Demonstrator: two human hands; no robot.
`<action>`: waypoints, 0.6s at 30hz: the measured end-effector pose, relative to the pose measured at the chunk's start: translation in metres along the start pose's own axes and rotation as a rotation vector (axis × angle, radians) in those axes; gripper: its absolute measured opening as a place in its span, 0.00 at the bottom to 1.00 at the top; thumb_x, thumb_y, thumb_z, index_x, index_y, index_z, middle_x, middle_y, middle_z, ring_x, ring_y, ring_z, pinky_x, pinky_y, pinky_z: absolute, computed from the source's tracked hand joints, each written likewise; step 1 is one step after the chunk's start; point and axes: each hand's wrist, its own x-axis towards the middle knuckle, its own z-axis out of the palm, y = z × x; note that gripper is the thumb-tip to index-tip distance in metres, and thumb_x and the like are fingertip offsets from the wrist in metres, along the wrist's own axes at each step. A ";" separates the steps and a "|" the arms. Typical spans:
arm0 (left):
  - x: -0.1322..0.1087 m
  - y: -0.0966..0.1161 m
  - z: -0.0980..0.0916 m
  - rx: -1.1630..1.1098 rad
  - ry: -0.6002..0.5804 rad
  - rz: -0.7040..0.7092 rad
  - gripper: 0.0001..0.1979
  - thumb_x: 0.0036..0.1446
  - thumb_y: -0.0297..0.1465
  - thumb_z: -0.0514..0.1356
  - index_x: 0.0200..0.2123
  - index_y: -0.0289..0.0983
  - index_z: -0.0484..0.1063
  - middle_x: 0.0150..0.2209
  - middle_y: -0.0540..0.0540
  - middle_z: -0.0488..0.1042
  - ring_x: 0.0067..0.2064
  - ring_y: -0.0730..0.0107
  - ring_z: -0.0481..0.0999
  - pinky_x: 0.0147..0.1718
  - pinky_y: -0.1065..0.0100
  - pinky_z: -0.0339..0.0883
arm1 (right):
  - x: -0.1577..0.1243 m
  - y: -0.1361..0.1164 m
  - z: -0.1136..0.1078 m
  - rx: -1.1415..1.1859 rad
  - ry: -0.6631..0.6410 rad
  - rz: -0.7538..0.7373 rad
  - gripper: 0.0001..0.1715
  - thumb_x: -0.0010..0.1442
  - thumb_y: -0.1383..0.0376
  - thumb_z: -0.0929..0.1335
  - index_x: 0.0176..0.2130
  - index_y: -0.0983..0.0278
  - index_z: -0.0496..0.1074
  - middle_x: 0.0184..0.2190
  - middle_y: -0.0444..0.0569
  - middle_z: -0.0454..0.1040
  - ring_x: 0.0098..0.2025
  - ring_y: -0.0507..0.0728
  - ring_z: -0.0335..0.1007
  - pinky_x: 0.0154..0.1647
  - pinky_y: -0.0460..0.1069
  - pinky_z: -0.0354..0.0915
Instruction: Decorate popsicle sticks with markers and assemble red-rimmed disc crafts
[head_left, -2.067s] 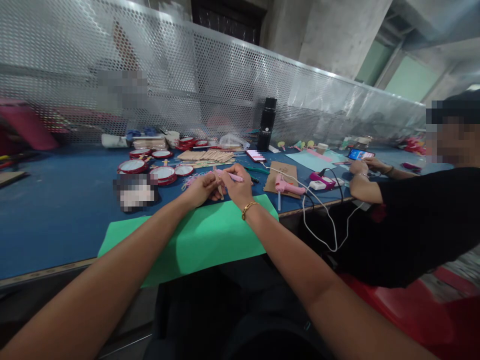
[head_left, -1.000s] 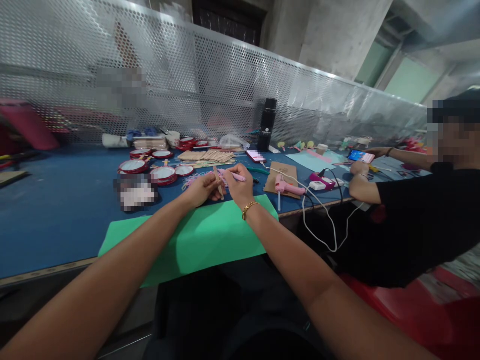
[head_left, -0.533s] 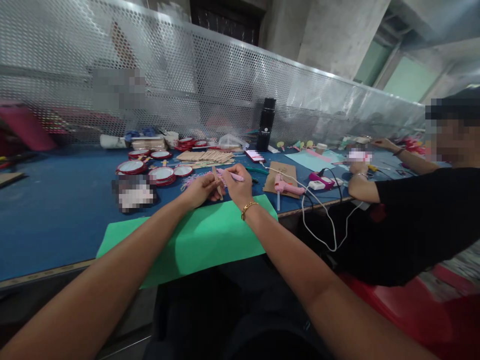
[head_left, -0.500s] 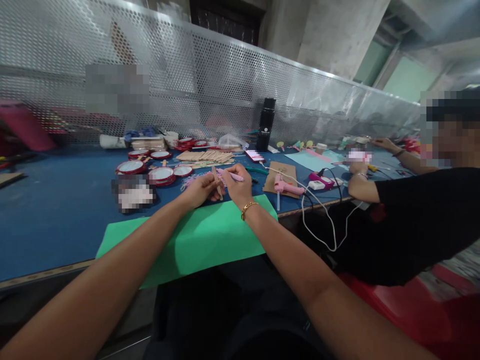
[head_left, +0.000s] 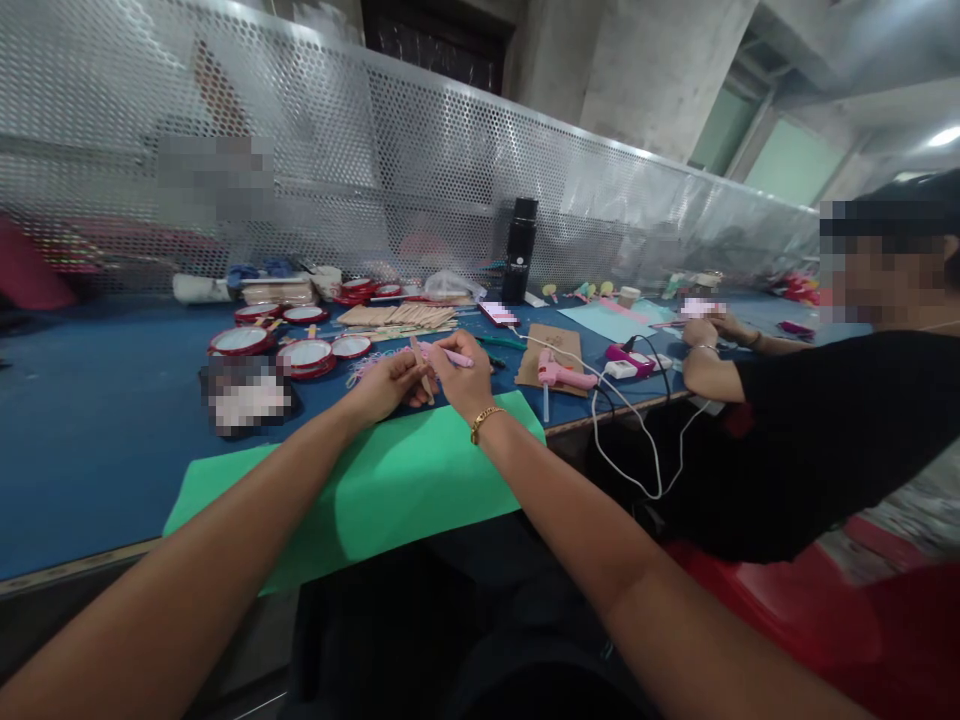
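My left hand (head_left: 384, 388) pinches a flat wooden craft stick (head_left: 418, 358), held tilted above the near part of the table. Closed around a slim pink pen-like tool (head_left: 459, 358) is my right hand (head_left: 466, 382), which wears a gold bracelet. The two hands almost meet, and the tool's working end is hidden by the fingers. Under my wrists a green sheet (head_left: 390, 490) hangs over the table edge. Behind my hands lies a tangle of thin lilac strands (head_left: 361, 368). A pile of craft sticks (head_left: 394, 317) rests farther back.
Red-rimmed round white pieces (head_left: 306, 355) stand left of my hands. To the right, a pink glue gun (head_left: 562, 374) sits on cardboard (head_left: 531, 345), with a white cable (head_left: 600, 425) looping over the edge. A black bottle (head_left: 520, 250) stands behind. A person (head_left: 840, 430) sits at right.
The view has shifted slightly, so most things sit a little farther left. My hands keep their hold on the stick and the pink tool. The other person's far hand has come nearer their other hand.
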 end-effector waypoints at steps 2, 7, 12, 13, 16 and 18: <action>0.000 0.000 0.000 0.001 0.002 0.000 0.16 0.59 0.44 0.64 0.29 0.38 0.69 0.21 0.51 0.74 0.21 0.75 0.72 0.21 0.74 0.69 | 0.000 -0.001 0.000 -0.007 -0.005 0.006 0.11 0.59 0.57 0.68 0.28 0.59 0.68 0.26 0.40 0.72 0.32 0.53 0.70 0.39 0.49 0.66; -0.001 0.000 0.000 -0.003 0.006 0.005 0.17 0.58 0.46 0.65 0.30 0.38 0.69 0.22 0.50 0.75 0.22 0.74 0.73 0.23 0.73 0.70 | 0.000 -0.001 -0.001 -0.013 -0.004 0.009 0.11 0.59 0.58 0.68 0.28 0.59 0.68 0.26 0.41 0.72 0.32 0.54 0.70 0.39 0.48 0.66; -0.001 -0.001 0.001 -0.009 0.006 0.006 0.18 0.57 0.47 0.65 0.31 0.38 0.70 0.22 0.50 0.75 0.22 0.74 0.73 0.22 0.74 0.69 | 0.000 -0.001 -0.001 -0.005 -0.008 0.006 0.11 0.59 0.57 0.68 0.29 0.60 0.68 0.26 0.41 0.73 0.32 0.54 0.70 0.38 0.48 0.66; -0.001 -0.001 0.001 -0.011 0.006 0.005 0.18 0.57 0.46 0.65 0.31 0.37 0.70 0.22 0.50 0.76 0.22 0.74 0.73 0.22 0.74 0.69 | -0.001 -0.001 -0.001 -0.008 -0.006 0.008 0.11 0.59 0.57 0.68 0.28 0.60 0.68 0.25 0.41 0.72 0.32 0.54 0.70 0.39 0.48 0.66; -0.002 -0.001 0.000 -0.014 0.003 0.005 0.17 0.58 0.45 0.65 0.31 0.37 0.71 0.22 0.50 0.76 0.22 0.75 0.73 0.22 0.74 0.69 | -0.001 -0.003 -0.002 -0.022 0.008 0.017 0.11 0.59 0.58 0.68 0.28 0.60 0.68 0.26 0.41 0.73 0.32 0.54 0.70 0.39 0.49 0.65; -0.002 0.000 0.000 -0.018 -0.001 0.007 0.16 0.58 0.44 0.65 0.31 0.37 0.71 0.22 0.50 0.76 0.22 0.75 0.74 0.22 0.74 0.69 | -0.001 -0.004 -0.002 -0.026 0.016 0.019 0.11 0.59 0.57 0.68 0.28 0.60 0.68 0.27 0.41 0.73 0.33 0.54 0.70 0.39 0.49 0.65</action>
